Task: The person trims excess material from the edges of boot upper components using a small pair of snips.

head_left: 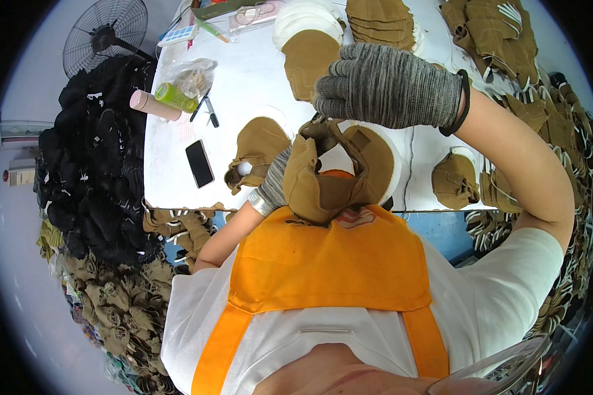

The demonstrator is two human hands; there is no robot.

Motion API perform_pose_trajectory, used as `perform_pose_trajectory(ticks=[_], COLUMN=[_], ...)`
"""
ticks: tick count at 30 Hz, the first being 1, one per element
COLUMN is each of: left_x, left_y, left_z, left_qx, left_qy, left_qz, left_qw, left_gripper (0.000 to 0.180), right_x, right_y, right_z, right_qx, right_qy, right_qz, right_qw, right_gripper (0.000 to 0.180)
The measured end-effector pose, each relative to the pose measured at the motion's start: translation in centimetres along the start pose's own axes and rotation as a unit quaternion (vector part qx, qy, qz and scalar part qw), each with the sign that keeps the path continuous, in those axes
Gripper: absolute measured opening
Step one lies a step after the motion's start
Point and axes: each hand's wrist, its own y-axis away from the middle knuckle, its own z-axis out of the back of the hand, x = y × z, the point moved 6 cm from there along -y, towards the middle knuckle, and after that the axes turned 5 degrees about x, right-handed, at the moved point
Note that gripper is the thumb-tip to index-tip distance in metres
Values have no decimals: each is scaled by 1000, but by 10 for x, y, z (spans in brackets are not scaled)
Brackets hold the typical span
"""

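Observation:
My left hand (275,183), in a grey knitted glove, grips the left side of a brown suede shoe upper (308,181) held upright against my apron. The fingers are mostly hidden behind it. The upper's opening faces up and shows a white and orange inside. Above and to the right of it, my right hand (375,85) in the same kind of glove is closed in a fist; whatever it holds, if anything, is hidden. Just under that fist sits a flat brown piece (372,155) with a white edge. Left of the held upper lies another brown upper (260,148).
On the white table (234,85) lie a phone (199,164), pens (211,112), a pink bottle (155,105) and a green cup (176,97). Stacked brown pieces (379,23) stand at the back. Black shoe uppers (99,171) are heaped at left, beside a fan (105,36).

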Motion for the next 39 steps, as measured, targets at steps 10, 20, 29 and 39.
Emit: perform_pose_trajectory(ticks=[10, 20, 29, 39], left_x=[7, 8, 11, 21], left_y=[-1, 0, 1, -2], left_z=[6, 13, 18, 21], left_qx=[-11, -16, -22, -22], left_qy=[-51, -79, -132, -211], left_qz=[9, 17, 34, 50], left_qw=[999, 997, 990, 976], left_gripper=[44, 47, 50, 54], right_x=[2, -13, -4, -3], right_y=[1, 2, -11, -18], right_z=[5, 6, 4, 0], right_qx=[-85, -75, -37, -29], right_qy=[36, 9, 50, 78], right_qz=[59, 3, 62, 63], right_qw=[994, 997, 996, 995], right_gripper=[16, 18, 11, 10])
